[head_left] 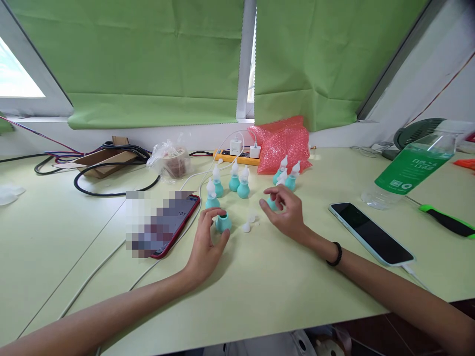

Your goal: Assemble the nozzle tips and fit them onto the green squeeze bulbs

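My left hand (206, 242) curls around a teal squeeze bulb (223, 224) with an open dark mouth and no tip on it; the bulb stands upright on the table. My right hand (287, 212) hovers to the right, its thumb and index finger apart. Partly hidden behind those fingers is another teal bulb (272, 203). Small clear plastic pieces (247, 227) lie between my hands. Farther back stand several teal bulbs with translucent pointed tips, among them one bulb (243, 188) in the middle and another (291, 182) at the right.
A red-cased phone (178, 227) lies left, a second phone (371, 232) right. Behind are a yellow power strip (241, 157) with chargers, pink bubble wrap (285, 146) and a cardboard box (106, 163) with black cable. A tilted green-labelled bottle (411, 165) and screwdriver (447, 221) are right.
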`<state>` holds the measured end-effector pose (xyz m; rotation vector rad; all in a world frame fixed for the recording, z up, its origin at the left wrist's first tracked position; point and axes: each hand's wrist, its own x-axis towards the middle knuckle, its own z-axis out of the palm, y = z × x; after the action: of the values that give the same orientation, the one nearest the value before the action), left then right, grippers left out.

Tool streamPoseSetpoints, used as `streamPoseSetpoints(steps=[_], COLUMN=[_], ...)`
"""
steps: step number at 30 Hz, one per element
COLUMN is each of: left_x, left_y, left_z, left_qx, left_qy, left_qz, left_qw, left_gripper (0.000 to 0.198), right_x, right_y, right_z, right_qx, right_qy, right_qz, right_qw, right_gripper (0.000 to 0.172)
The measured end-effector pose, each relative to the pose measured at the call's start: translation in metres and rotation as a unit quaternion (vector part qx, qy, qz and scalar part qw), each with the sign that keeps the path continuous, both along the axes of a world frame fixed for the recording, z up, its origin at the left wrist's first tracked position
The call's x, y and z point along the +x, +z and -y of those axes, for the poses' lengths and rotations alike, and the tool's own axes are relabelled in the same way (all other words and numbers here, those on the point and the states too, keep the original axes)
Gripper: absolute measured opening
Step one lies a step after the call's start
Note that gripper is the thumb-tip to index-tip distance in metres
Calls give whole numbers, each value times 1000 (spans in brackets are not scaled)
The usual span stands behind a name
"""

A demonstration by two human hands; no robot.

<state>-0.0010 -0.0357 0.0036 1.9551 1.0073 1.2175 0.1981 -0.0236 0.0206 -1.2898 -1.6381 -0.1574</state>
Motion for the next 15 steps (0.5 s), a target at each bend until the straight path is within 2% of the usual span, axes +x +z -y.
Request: streamPoseSetpoints(steps=[3,5,9,12,15], left_x=[0,0,-1,-3,-4], left_y=[2,2,2,2,2], left_z=[3,7,14,17,18], left_qx=[38,63,102,123,134], left_qy=[1,1,-21,-52,-62], left_qz=[5,21,45,34,26], left_qw=[999,998,994,990,989], left_gripper=[30,31,33,34,33], right_x=[9,15,23,22,18], right_y=[9,9,-8,-24,-33], right_z=[-5,-11,-24,-27,-26], right_qx=[92,107,56,2,-24], right_qy=[-74,-110,-119,-103,-62], right_qz=[5,30,62,47,29], right_qw=[993,988,989,994,997], right_gripper=[30,44,58,56,53])
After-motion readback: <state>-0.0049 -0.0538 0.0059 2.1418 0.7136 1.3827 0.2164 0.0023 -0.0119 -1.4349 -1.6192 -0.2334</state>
